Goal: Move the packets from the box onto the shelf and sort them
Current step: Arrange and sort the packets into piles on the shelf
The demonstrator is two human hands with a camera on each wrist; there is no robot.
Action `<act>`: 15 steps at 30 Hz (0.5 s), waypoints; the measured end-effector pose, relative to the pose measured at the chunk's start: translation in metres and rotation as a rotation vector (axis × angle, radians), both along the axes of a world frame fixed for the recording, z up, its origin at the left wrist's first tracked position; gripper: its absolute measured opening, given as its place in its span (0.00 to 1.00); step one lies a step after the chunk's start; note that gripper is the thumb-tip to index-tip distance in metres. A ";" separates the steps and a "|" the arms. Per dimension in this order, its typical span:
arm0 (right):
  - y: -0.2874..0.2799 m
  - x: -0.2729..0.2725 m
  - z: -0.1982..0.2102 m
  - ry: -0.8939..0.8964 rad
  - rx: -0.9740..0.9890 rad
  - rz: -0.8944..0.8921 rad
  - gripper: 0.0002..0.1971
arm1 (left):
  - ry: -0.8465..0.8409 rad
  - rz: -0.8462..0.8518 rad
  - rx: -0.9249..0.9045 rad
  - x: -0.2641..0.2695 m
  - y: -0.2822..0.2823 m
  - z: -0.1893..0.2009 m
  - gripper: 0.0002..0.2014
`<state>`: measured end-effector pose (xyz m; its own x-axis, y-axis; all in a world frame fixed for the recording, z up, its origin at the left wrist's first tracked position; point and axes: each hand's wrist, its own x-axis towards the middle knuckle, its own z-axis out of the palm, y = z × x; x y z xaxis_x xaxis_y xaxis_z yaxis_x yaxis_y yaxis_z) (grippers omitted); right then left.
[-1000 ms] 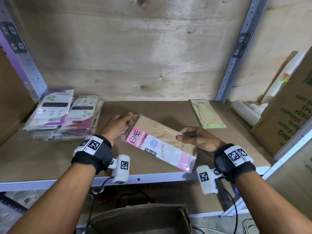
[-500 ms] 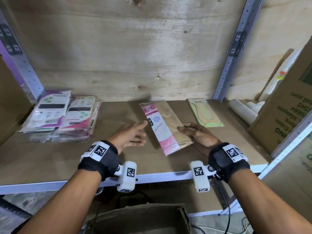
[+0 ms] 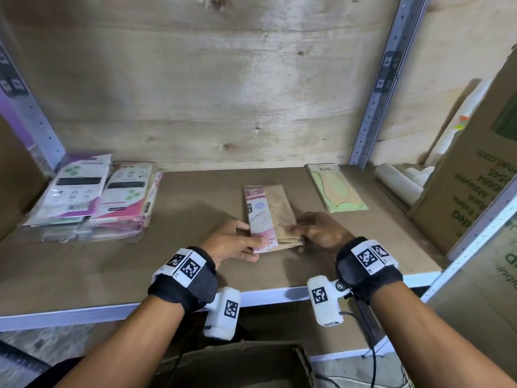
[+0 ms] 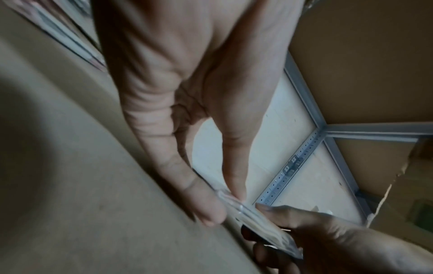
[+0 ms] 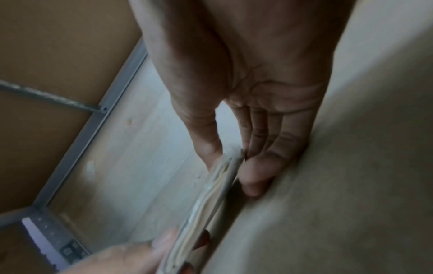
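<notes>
A pink-and-tan ENE stocking packet (image 3: 265, 214) lies lengthwise on the middle of the brown shelf board (image 3: 181, 247). My left hand (image 3: 256, 243) pinches its near left corner and my right hand (image 3: 296, 233) pinches its near right corner. In the left wrist view, thumb and forefinger of the left hand (image 4: 225, 204) clamp the packet's edge (image 4: 257, 222). The right wrist view has the right hand (image 5: 232, 163) pinching the packet (image 5: 211, 194) the same way. The open cardboard box (image 3: 240, 362) sits below the shelf; its inside is hidden.
A stack of white, purple and pink packets (image 3: 92, 200) lies at the shelf's left. A green ENE packet (image 3: 337, 189) lies to the right of the held one. White rolls (image 3: 397, 186) and a large carton (image 3: 475, 177) fill the right end. A plywood wall backs the shelf.
The packet has turned from slanted to straight, pointing at the back wall. Both hands, which lay loosely beside it half a second ago, now pinch its near end.
</notes>
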<state>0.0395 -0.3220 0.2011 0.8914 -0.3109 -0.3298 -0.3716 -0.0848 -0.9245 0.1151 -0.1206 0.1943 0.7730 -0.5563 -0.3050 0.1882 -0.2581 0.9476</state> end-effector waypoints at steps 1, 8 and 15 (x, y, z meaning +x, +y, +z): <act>-0.001 0.000 0.000 0.034 -0.060 0.006 0.19 | -0.010 0.004 0.030 0.000 0.000 0.001 0.29; -0.011 -0.002 0.004 0.058 -0.604 -0.023 0.08 | -0.150 0.057 0.230 0.013 0.005 0.005 0.35; -0.012 0.003 0.004 -0.013 -0.427 0.021 0.13 | -0.087 -0.039 0.157 0.013 -0.019 0.006 0.16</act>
<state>0.0420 -0.3338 0.2054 0.9021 -0.3989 -0.1643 -0.3546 -0.4687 -0.8091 0.1283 -0.1392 0.2001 0.7791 -0.5371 -0.3232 0.0938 -0.4099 0.9073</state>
